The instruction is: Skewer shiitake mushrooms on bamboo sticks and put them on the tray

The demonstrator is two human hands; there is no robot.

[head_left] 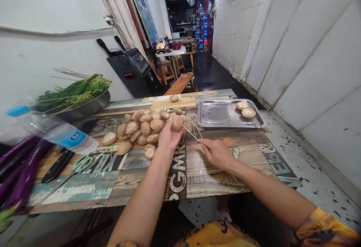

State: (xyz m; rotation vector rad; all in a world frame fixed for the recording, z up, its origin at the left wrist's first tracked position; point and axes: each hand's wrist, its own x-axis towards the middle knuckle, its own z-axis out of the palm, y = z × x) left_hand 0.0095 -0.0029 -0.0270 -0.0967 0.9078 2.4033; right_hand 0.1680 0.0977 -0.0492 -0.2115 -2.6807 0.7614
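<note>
My left hand (pixel 168 136) is closed around a brown mushroom (pixel 177 122) at the right edge of a heap of mushrooms (pixel 146 128). Pinched in my right hand (pixel 216 152) is a thin wooden skewer (pixel 190 133), and its far end meets the held mushroom. Whether the tip has gone into the mushroom I cannot tell. More loose skewers (pixel 193 125) lie on the table just beyond my right hand. At the right, a metal tray (pixel 203 121) holds two mushrooms (pixel 248 112) with skewers sticking out over its near edge.
To the left stand a metal bowl (pixel 98 104) of green vegetables and a plastic water bottle (pixel 70 136). Purple eggplants (pixel 31 170), a black-handled knife (pixel 58 167) and scissors (pixel 80 164) lie at the left. A single mushroom (pixel 174 98) sits near the far table edge.
</note>
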